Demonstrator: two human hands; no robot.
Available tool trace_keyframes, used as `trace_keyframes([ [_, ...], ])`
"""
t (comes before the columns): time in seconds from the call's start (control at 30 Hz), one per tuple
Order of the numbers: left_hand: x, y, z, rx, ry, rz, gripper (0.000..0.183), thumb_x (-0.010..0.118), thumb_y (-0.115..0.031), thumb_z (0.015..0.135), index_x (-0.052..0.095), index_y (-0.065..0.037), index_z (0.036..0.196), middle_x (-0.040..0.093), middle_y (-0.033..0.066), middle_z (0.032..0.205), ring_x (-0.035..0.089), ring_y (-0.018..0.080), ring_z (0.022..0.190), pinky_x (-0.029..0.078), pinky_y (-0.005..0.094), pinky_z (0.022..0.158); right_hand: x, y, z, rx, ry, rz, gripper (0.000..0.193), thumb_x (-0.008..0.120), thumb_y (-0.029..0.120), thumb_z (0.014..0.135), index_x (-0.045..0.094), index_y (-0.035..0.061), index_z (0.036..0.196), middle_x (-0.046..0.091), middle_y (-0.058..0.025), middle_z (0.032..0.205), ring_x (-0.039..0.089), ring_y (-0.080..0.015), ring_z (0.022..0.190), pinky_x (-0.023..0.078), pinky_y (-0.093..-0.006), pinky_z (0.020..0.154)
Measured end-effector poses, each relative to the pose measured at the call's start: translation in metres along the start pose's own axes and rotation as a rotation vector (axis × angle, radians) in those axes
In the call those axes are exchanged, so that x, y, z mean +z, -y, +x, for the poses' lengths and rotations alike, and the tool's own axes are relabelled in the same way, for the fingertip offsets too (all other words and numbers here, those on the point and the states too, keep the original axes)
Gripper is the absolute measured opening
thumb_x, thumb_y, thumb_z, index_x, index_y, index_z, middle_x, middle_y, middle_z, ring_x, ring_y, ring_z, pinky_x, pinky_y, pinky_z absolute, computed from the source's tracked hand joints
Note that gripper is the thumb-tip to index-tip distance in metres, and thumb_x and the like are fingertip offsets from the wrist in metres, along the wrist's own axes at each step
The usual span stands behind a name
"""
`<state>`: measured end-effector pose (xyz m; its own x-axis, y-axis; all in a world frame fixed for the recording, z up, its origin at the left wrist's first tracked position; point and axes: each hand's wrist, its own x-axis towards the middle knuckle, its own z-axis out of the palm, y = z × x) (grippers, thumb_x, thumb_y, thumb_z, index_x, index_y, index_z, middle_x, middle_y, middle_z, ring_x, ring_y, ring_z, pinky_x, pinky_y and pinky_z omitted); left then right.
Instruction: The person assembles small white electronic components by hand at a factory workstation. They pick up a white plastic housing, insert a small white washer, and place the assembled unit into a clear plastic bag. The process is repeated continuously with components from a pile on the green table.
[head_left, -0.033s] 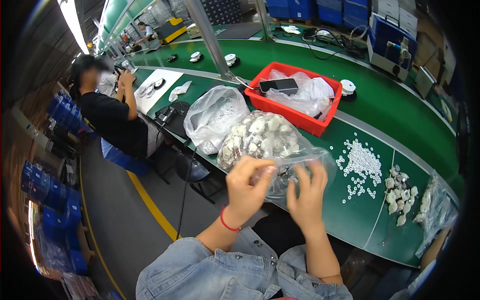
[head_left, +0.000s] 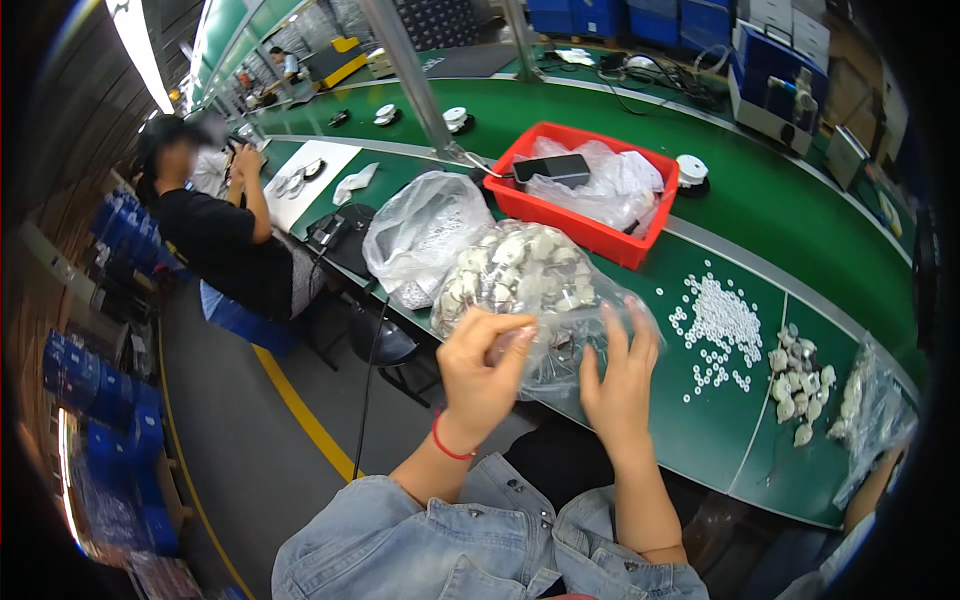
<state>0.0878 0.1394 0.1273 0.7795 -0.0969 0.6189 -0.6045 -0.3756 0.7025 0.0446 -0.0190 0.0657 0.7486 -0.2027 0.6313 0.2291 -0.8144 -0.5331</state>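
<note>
A clear plastic bag (head_left: 517,262) full of small white round parts with thin leads stands at the table's near edge in front of me. My left hand (head_left: 480,365) pinches the bag's loose rim between thumb and fingers. Against the right side of the bag's mouth, my right hand (head_left: 618,385) is raised with fingers spread and thumb apart; the film lies behind and around its fingertips. Farther left, a second clear bag (head_left: 405,250) holds small white pieces and touches the first.
Behind the bags stands a red bin (head_left: 590,235) with plastic bags and a black box-shaped device (head_left: 552,170). White rings (head_left: 720,320) lie scattered at right, beside a pile of white parts (head_left: 800,385) and another filled bag (head_left: 860,415). A co-worker (head_left: 210,220) sits at left.
The view has shifted slightly. My left hand keeps its pinch on the bag's rim, and my right hand's fingers have moved a little, still spread.
</note>
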Motion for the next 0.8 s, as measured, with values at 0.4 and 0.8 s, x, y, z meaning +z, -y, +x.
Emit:
trace_keyframes([
  [0.4, 0.004, -0.014, -0.005, 0.224, -0.044, 0.046, 0.022, 0.075, 0.005, 0.078, 0.075, -0.006, 0.097, 0.051, 0.0040, 0.091, 0.047, 0.0082, 0.066, 0.036, 0.0220, 0.053, -0.018, -0.006, -0.003, 0.233, 0.198, 0.142, 0.090, 0.077, 0.003, 0.072, 0.034, 0.0087, 0.150, 0.026, -0.0274, 0.151, 0.029, -0.0478, 0.139, 0.030, -0.0506, 0.113],
  [0.8, 0.026, -0.048, -0.013, 0.380, 0.670, 0.057, 0.025, 0.061, 0.005, 0.072, 0.072, -0.001, 0.095, 0.070, 0.0168, 0.091, 0.069, 0.0314, 0.090, 0.055, 0.0348, 0.077, 0.006, 0.008, -0.023, -0.076, 0.174, 0.534, 0.022, 0.063, 0.009, 0.081, 0.063, 0.0006, 0.102, 0.065, -0.0174, 0.101, 0.062, -0.0372, 0.095, 0.051, -0.0458, 0.084],
])
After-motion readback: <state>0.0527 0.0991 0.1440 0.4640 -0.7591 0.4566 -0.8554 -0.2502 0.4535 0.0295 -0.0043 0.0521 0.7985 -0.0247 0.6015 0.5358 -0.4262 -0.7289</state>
